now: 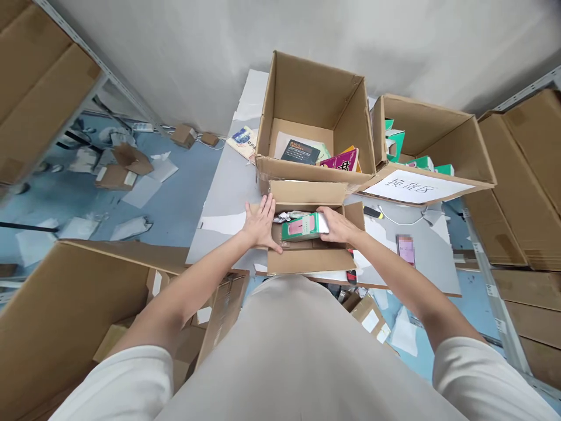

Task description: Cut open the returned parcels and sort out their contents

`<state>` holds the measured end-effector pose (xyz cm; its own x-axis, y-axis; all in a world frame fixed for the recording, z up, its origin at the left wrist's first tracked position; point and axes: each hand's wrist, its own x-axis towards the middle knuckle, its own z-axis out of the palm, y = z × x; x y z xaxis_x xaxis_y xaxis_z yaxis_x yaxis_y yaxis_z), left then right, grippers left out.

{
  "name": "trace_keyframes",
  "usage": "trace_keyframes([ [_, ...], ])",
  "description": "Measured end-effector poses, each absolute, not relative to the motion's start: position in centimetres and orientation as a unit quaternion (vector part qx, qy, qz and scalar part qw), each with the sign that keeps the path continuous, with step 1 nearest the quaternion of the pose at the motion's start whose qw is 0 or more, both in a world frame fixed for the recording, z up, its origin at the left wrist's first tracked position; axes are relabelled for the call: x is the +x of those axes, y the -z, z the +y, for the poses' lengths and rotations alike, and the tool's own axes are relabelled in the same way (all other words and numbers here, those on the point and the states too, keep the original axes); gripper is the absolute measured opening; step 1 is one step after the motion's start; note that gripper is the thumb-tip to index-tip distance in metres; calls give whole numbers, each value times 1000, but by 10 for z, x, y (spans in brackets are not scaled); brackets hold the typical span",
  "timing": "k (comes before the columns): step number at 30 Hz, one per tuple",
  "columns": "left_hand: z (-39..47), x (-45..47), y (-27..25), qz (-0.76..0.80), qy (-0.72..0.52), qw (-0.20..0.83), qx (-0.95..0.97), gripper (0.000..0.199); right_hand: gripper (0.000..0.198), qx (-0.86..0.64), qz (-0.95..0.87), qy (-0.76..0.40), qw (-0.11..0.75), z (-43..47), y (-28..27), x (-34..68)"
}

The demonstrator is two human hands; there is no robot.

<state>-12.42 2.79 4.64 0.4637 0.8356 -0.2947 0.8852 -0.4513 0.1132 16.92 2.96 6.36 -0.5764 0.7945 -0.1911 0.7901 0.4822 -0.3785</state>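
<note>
Grips green box by its right end with curled right hand, in mouth of open carton. Rests left hand, spread wide, grasping nothing, against carton's left edge.

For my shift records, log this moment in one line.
right hand: holding green box | left hand: on open carton | open carton: on table
</note>
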Motion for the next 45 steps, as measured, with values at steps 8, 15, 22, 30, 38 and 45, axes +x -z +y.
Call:
trace_keyframes([
  [8, 26, -126, -58, 495, 90, 116, 856, 151, 68, -431, -895, -113, -28, 5, -53, 166],
  [15, -27, -113, -73, 485, 66, 175, 854, 138, 74, -469, -866, -118, -130, 13, -57, 149],
  [22, -47, -88, -54, 522, 84, 138, 838, 130, 73, -427, -895, -94, -88, 18, -92, 152],
  [30, 4, -81, -50, 525, 99, 106, 839, 138, 77, -469, -867, 73, 152, -56, -243, 219],
  [38, -9, -94, -71, 471, 56, 151, 867, 141, 78, -459, -885, -64, 32, -143, -193, 205],
  [45, -79, -105, -75, 410, -133, 180, 884, 98, 74, -463, -869, -175, 1, -129, -99, 164],
])
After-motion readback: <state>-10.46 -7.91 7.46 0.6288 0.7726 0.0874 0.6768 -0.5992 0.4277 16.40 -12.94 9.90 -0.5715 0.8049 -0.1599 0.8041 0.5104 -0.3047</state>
